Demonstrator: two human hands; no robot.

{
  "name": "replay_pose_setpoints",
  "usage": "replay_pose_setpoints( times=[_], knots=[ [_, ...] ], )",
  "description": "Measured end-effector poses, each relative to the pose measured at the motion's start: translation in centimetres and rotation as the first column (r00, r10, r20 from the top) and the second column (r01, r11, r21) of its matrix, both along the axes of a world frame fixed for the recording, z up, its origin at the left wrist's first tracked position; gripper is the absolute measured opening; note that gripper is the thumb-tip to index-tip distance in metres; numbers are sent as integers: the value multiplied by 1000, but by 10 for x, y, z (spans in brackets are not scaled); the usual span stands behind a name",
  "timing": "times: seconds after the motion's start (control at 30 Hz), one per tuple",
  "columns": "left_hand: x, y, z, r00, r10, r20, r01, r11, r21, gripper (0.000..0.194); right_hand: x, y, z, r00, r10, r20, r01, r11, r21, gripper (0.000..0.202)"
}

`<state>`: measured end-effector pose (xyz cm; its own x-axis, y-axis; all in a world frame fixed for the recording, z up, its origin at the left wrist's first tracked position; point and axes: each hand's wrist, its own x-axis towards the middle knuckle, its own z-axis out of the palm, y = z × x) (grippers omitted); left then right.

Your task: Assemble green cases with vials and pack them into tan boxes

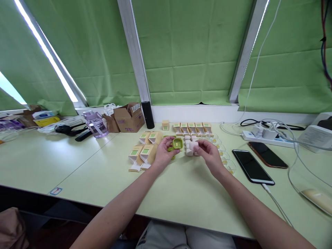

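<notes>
My left hand grips a small green square container by its sides, its hollow face turned towards me. More green pieces sit behind that hand, partly hidden. Between the fingertips of my right hand is a pale pinkish-white block, just right of the container and apart from it. Several similar white blocks stand grouped on the table below and behind it. Left of my left hand are several small tan cartons with flaps open. Clear plastic shells with yellow spots line up beyond my right hand.
A row of small cartons stands at the back, with a single carton beside it. Two phones, a power strip and loose cables lie right. A cardboard box, black cylinder and purple jug stand back left.
</notes>
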<state>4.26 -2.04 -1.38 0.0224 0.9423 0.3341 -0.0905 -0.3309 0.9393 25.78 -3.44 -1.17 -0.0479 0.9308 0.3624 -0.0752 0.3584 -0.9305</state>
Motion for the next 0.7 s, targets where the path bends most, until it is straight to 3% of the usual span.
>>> replay_pose_setpoints(
  times=[0.13,0.3,0.7],
  knots=[
    [2,-3,0,997,0,-74,1,1000,17,58,-9,-2,-1,921,146,-362,-220,961,-170,46],
    [2,-6,-2,986,20,-164,-16,1000,27,58,-14,-7,-2,842,202,-500,-358,902,-240,46],
    [0,-4,-8,975,50,-218,-24,992,120,55,-13,-7,-1,870,132,-475,-264,938,-223,55]
  ],
)
